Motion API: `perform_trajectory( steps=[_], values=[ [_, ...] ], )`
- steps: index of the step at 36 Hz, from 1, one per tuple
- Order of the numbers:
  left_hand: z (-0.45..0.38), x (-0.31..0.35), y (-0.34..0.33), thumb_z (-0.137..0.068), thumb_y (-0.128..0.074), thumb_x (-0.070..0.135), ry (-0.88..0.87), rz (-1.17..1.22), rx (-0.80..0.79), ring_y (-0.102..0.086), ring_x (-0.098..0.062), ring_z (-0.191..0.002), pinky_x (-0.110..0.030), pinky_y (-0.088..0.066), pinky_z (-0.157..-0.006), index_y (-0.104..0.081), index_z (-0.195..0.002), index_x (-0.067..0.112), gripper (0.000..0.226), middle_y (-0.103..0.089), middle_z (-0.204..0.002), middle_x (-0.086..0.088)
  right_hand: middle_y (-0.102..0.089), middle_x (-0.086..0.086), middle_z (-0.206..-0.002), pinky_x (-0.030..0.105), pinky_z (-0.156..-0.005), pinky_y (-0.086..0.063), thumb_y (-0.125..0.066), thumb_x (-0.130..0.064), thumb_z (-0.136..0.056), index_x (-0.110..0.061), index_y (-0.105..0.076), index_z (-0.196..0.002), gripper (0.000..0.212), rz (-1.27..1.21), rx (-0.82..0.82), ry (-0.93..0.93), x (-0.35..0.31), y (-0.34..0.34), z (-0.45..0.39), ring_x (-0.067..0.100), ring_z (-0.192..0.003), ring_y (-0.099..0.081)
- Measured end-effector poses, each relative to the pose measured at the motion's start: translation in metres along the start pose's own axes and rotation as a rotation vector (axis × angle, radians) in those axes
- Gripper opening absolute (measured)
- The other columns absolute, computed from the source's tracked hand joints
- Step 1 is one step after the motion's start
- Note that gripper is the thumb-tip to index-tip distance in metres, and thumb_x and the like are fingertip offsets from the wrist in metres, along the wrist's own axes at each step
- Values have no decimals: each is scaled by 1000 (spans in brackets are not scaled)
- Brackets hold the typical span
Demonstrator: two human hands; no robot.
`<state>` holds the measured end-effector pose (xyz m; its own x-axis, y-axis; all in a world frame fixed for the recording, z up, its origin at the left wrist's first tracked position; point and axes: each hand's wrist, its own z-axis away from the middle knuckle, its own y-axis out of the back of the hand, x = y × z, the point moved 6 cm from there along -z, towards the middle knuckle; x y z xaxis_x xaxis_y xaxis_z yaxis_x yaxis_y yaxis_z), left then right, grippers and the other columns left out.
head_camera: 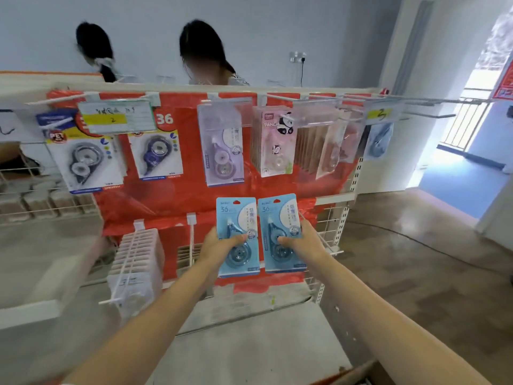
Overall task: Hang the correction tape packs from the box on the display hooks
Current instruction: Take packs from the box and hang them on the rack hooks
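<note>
I hold two light-blue correction tape packs upright, side by side, in front of the red display panel (pixel 172 201). My left hand (pixel 219 247) grips the left pack (pixel 237 218), thumb across its front. My right hand (pixel 304 240) grips the right pack (pixel 279 215) the same way. Both packs sit below the upper row of hooks, level with the lower row. A bare white hook (pixel 191 240) juts out just left of my left hand. A corner of the cardboard box (pixel 358 370) shows at the bottom edge.
The upper hooks carry other tape packs: black (pixel 83 159), dark blue (pixel 155 154), purple (pixel 223 151), pink panda (pixel 273 143). A lower left hook (pixel 125 262) holds a stack of pale packs. Two people stand behind the rack. A wire shelf edge (pixel 327 245) lies beside my right hand.
</note>
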<state>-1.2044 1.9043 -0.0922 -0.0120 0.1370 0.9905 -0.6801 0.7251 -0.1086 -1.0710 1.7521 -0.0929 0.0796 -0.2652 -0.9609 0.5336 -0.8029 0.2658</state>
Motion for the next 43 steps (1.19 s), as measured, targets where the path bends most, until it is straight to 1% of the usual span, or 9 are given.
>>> perform_trajectory(
  steps=[5,8,13,18,20,24,29,36,43],
  values=[
    [10,-10,-15,-79,-73,0,44,-19,53,-67,-16,-76,-28,-54,-62,-58,-110,11,37,-69,-91,-2,-66,3,-110,46,-89,-54,-76,-12,-78,-18,-47,-117,50,63,-6,-15,15,21,-4,23,-100,-65],
    [15,-14,-20,-78,-75,2,60,-49,86,-68,-19,-76,-30,-55,-62,-58,-109,10,37,-69,-91,-3,-64,5,-110,44,-89,-54,-74,-8,-80,-16,-45,-112,43,55,-25,-40,22,29,-8,22,-101,-64],
    [18,-20,-24,-77,-76,4,59,-76,139,-70,-27,-86,-42,-58,-77,-60,-113,11,39,-71,-101,-10,-66,5,-106,42,-83,-56,-75,-11,-79,-13,-48,-111,43,136,-86,-43,35,36,-15,22,-97,-65],
    [29,-36,-16,-78,-76,5,70,-89,211,-70,-28,-91,-47,-56,-85,-61,-114,12,40,-72,-104,-10,-65,7,-108,28,-66,-54,-67,-10,-82,-8,-51,-113,35,309,-183,-30,51,34,-11,22,-94,-63],
    [35,-44,-12,-77,-76,6,76,-100,243,-69,-28,-94,-51,-54,-89,-63,-113,17,40,-72,-103,-7,-61,4,-106,23,-61,-46,-65,-11,-85,-5,-48,-115,35,391,-231,-18,54,31,-7,21,-94,-60],
    [52,-54,-4,-77,-77,6,99,-103,338,-69,-27,-93,-49,-53,-91,-64,-103,23,34,-72,-99,-5,-59,12,-114,30,-74,-42,-63,-15,-87,-3,-43,-118,39,543,-332,5,63,20,1,29,-106,-57],
    [72,-62,6,-73,-79,7,99,-73,390,-69,-30,-96,-54,-52,-91,-62,-115,19,47,-72,-104,-8,-60,11,-123,33,-84,-45,-62,-16,-86,-7,-44,-121,41,619,-451,19,77,0,10,30,-109,-58],
    [98,-58,12,-79,-71,-2,71,-75,448,-69,-35,-95,-51,-55,-86,-61,-116,6,39,-70,-105,-17,-57,13,-128,33,-85,-44,-62,-18,-88,-5,-42,-124,44,588,-548,55,78,-35,17,32,-114,-56],
    [117,-58,26,-78,-74,2,110,-65,554,-69,-32,-92,-49,-56,-84,-64,-104,15,31,-71,-102,-13,-53,16,-133,29,-81,-40,-59,-13,-90,-1,-38,-129,46,583,-578,54,80,-64,12,33,-120,-52]
  ],
)
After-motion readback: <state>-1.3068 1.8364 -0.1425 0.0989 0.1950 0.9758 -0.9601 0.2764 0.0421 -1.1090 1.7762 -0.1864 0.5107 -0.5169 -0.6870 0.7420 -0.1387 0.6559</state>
